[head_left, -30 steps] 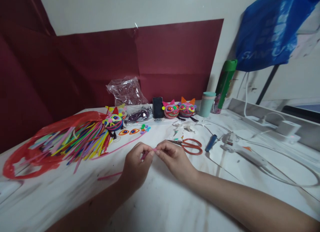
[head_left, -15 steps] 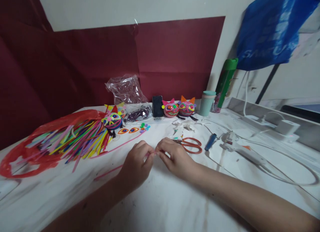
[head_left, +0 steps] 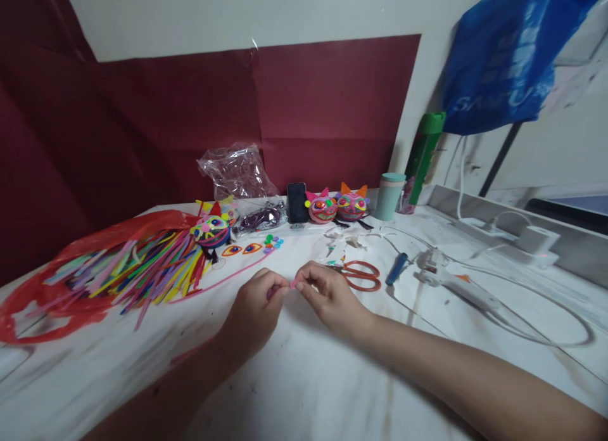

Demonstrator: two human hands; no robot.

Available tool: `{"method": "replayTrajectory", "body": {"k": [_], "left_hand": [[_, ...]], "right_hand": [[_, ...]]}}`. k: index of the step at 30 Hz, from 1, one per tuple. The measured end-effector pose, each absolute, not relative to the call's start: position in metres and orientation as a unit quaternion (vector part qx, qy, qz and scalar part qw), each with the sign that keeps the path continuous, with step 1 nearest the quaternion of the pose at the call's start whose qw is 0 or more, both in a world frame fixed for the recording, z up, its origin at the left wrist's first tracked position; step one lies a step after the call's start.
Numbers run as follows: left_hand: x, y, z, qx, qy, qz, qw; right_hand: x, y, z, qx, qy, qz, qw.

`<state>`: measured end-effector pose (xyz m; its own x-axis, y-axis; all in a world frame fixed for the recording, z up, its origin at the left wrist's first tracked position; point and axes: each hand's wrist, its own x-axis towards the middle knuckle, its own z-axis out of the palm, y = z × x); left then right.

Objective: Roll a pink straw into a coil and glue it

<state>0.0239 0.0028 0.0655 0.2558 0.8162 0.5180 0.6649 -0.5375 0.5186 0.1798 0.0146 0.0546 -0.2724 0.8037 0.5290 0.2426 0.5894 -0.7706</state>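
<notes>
Between my hands is a small piece of pink pipe cleaner, mostly covered by the fingertips. My left hand pinches it from one side, its other fingers curled. From the other side, thumb and fingertips of my right hand close on it. Red-handled scissors lie just beyond the right hand, their blades partly hidden. Past the left hand, a long pink pipe cleaner stretches over the table. Two orange-rimmed eye shapes and several small coloured beads lie farther back.
Colourful pipe cleaners lie on a red plastic bag at left, beside a decorated ball. Two more cat-faced balls sit near a phone and a green cup. A glue gun and cables occupy the right.
Both hands stay close together, and the left hand has turned slightly. More of the pink piece shows between the fingertips. The whole view has shifted a little.
</notes>
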Motion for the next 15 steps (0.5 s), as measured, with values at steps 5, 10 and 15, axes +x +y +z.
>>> {"method": "replayTrajectory", "body": {"k": [5,10,15], "left_hand": [[0.0225,0.004,0.0652,0.819,0.443,0.366,0.021],[0.0227,0.0034,0.0652,0.827,0.44,0.351,0.016],[0.0222,0.0031,0.066,0.835,0.428,0.345,0.026]], "right_hand": [[0.1842,0.0159,0.0605,-0.33,-0.808,0.197,0.447],[0.1861,0.0163,0.0602,-0.3,-0.844,0.137,0.422],[0.1895,0.0168,0.0596,-0.255,-0.885,0.055,0.386]]}}
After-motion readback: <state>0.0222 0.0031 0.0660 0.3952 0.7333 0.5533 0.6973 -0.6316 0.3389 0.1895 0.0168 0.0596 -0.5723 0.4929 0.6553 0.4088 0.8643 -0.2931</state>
